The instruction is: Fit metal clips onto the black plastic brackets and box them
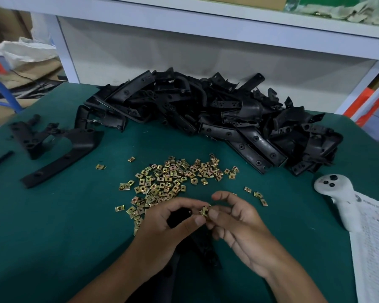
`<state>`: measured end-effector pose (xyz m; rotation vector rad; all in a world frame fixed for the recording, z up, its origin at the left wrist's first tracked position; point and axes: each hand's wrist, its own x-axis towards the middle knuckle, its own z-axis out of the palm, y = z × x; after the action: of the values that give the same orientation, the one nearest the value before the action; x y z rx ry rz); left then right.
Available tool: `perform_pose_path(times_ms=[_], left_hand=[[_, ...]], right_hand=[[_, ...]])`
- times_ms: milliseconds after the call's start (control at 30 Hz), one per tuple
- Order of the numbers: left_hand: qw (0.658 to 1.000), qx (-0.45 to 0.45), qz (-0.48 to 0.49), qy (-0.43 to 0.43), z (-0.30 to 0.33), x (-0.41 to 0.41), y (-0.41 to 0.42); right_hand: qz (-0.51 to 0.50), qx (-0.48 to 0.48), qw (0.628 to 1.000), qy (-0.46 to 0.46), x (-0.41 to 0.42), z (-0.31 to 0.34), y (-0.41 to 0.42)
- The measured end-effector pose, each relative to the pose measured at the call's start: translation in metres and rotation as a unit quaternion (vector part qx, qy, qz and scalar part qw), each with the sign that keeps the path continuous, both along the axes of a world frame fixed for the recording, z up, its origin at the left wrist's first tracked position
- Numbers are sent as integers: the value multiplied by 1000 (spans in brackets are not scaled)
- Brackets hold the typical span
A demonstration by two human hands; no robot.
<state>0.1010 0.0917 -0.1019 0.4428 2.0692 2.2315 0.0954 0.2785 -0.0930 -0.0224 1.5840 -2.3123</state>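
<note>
My left hand (166,228) grips a black plastic bracket (202,248) near the table's front; most of the bracket is hidden under my hands. My right hand (234,224) pinches a brass-coloured metal clip (205,211) between thumb and fingers, right at the bracket's upper end. A loose spread of several metal clips (173,176) lies on the green table (53,226) just beyond my hands. Behind it sits a big heap of black brackets (217,114).
Two separate brackets (59,147) lie at the left of the table. A white handheld controller (339,200) rests at the right beside a printed paper sheet (372,248) with a pen. A white shelf frame (184,16) stands behind the table.
</note>
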Motion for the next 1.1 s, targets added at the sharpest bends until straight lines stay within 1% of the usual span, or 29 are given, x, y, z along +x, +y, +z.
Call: perform_pose_path(times_ms=[100,167,267,400,467,533,600,667,733,800,900,1033,1100], left_hand=[[999,-23,23,11,-2,0,1],[999,-31,31,21,-3,1,2],[998,-33,50,35,-4,1,2],[997,-49,59,25,-3,-1,0],[996,-62,55,17,-5,-1,1],[996,-68,52,11,-7,0,1],[997,-60,51,2,-7,0,1],[998,-40,46,-12,-8,0,1],[999,-18,32,-29,-6,0,0],[999,3,2,-48,-5,0,-1],[997,10,-39,-71,-5,-2,-3],[995,11,-45,-83,-4,-4,-5],[996,13,-37,-80,-4,-4,-4]], right_hand=[[21,-5,1000,-12,2,0,0],[31,-2,1000,4,3,0,-2],[25,63,994,86,4,1,-3],[-11,158,971,178,4,2,-2],[-27,240,941,235,5,2,-1],[-61,318,892,316,5,0,0],[-86,355,848,384,5,-3,-1],[-101,372,825,413,5,-5,-3],[-110,371,825,412,5,-6,-4],[-121,354,837,399,5,-6,-6],[-126,346,845,388,6,-7,-4],[-122,346,847,385,7,-6,-2],[-129,352,837,398,7,-5,-2]])
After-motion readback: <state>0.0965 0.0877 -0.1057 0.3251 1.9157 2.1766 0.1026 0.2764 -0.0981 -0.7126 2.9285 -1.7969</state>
